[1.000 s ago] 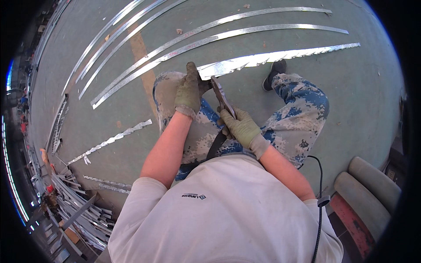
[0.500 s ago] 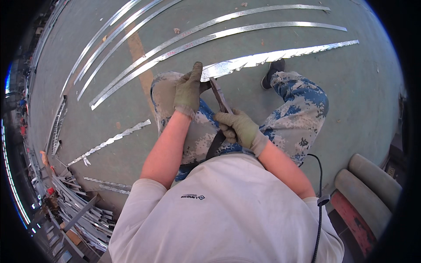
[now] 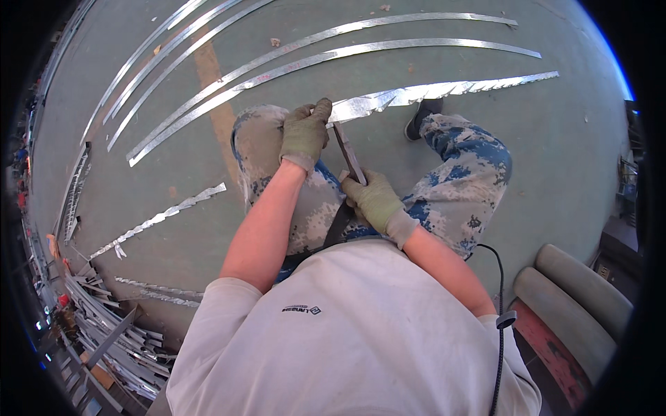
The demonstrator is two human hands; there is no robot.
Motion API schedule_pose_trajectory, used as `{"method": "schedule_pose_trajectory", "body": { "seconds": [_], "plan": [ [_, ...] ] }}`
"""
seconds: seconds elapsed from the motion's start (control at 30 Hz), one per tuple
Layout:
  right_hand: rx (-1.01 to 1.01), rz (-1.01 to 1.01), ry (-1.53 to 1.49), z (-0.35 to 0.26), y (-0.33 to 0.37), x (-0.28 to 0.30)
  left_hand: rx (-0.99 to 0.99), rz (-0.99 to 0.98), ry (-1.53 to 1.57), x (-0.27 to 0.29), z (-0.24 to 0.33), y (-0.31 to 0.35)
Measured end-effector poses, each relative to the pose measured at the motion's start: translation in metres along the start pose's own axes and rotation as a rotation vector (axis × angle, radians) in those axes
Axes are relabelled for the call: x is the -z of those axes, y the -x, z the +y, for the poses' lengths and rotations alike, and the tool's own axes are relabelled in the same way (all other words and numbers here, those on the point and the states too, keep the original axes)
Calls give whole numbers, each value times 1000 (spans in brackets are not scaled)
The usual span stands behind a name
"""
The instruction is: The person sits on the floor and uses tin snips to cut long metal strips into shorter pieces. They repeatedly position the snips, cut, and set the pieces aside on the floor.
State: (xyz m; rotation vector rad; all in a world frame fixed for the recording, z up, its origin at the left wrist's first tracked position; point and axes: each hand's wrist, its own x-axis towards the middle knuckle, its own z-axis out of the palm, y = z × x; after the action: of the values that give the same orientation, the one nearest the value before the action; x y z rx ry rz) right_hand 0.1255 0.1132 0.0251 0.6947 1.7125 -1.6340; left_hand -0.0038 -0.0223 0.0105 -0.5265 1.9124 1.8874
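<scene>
My left hand [image 3: 305, 132], in a greenish work glove, is closed on the near end of a long shiny metal strip [image 3: 395, 98]. The strip reaches out to the right and has a row of angled, tooth-like notches along its lower edge. In my right hand [image 3: 377, 201], also gloved, I grip what look like tin snips [image 3: 349, 154] with dark, worn metal. Their upper end meets the strip's underside just right of my left hand. The jaws are partly hidden, and I cannot tell whether they are closed on the metal.
Several plain metal strips [image 3: 333, 53] lie on the green floor ahead. Crumpled, notched strips [image 3: 163, 215] are at left, above a heap of metal offcuts [image 3: 118, 340]. Rounded grey cushions [image 3: 565, 291] stand at lower right. A black cord [image 3: 501, 277] hangs along my right side.
The view has shifted slightly. My hands, the strip and the snips have come a little to the right in it. My right hand has turned slightly on the handles; both grips hold.
</scene>
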Motion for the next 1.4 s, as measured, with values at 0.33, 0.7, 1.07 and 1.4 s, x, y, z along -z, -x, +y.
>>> {"method": "schedule_pose_trajectory", "body": {
  "seconds": [0.33,0.7,1.07,1.4],
  "plan": [
    [72,401,680,-13,1,-10,-87,-3,-74,-7,-9,-11],
    [142,185,323,-18,20,5,-5,-98,215,-6,0,-6],
    [124,46,20,-11,20,7,-8,-65,127,-4,3,0],
    [165,417,911,-33,25,-1,-43,-27,-151,-2,-7,-16]
  ]
}}
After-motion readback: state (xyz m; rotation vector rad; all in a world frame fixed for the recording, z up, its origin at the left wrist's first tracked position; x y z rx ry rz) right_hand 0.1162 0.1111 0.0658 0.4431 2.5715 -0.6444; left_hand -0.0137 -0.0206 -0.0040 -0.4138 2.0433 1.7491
